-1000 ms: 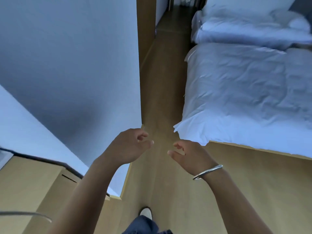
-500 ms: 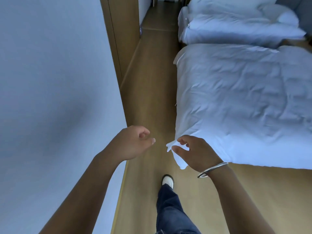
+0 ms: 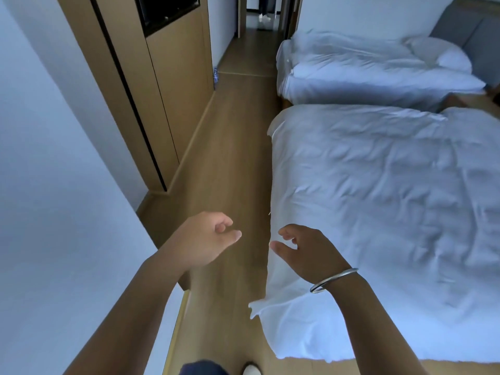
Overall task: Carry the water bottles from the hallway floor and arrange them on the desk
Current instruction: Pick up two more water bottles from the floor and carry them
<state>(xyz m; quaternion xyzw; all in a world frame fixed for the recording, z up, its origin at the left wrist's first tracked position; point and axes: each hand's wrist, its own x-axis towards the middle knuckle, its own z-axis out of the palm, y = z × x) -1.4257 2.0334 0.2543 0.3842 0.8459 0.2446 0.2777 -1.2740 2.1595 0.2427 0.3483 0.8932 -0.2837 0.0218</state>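
Observation:
A small clear water bottle (image 3: 215, 74) with a blue label stands on the wooden floor far ahead, against the corner of the wooden cabinet. Both my hands are held out in front of me at waist height, far from it. My left hand (image 3: 205, 240) hangs with loosely curled fingers and holds nothing. My right hand (image 3: 303, 249), with a silver bangle on its wrist, is also loosely curled and empty, hovering over the near bed's edge. No desk is in view.
A white wall (image 3: 54, 212) and a wooden cabinet (image 3: 173, 77) line the left side. Two beds with white duvets, near (image 3: 378, 198) and far (image 3: 365, 71), fill the right. A narrow wooden floor strip (image 3: 232, 158) runs between them toward a doorway (image 3: 263, 12), where a person's legs stand.
I have walked forward along the passage; the cabinet, the far doorway and the bottle have come into view. Both hands stay in the same empty, loosely curled pose.

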